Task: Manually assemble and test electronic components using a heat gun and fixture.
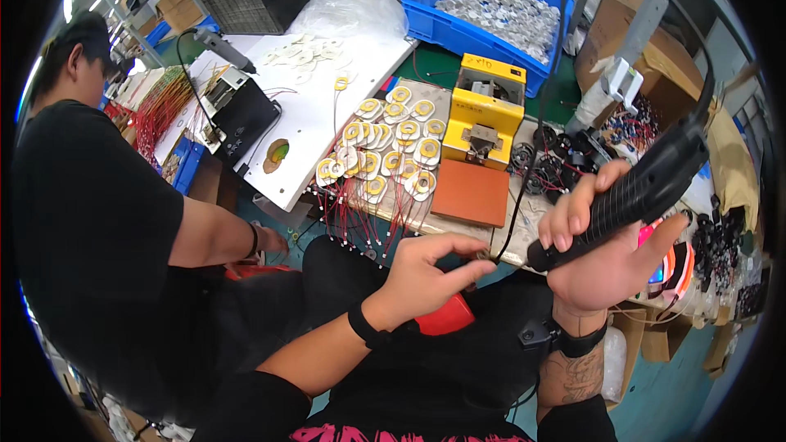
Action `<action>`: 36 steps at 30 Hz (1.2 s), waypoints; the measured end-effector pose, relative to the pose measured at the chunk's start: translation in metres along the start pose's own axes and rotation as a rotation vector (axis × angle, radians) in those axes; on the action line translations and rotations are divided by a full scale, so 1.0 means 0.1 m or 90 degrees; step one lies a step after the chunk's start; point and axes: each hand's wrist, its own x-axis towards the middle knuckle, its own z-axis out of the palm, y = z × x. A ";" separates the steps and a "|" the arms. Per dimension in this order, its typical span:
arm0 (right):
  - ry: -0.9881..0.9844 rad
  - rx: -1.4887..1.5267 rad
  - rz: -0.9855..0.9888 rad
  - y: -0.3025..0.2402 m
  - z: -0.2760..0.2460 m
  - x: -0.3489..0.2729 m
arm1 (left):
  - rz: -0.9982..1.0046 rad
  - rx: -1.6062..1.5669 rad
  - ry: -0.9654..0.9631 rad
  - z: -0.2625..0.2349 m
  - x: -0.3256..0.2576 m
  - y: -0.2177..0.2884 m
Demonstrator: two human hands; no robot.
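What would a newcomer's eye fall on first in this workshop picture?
Likely the right hand in the foreground, gripping a black power tool, with the left hand pinching a small part by its tip. Behind them, round yellow coils with red wires lie at centre, beside a yellow machine and a blue bin of silver discs.

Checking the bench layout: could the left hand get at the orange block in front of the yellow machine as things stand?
Probably yes: the left hand pinches only a small part, and the orange block lies uncovered just beyond its fingertips, with nothing between.
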 end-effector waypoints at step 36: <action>-0.095 0.112 0.059 0.05 0.12 0.09 | 0.125 0.047 0.040 0.00 0.11 0.36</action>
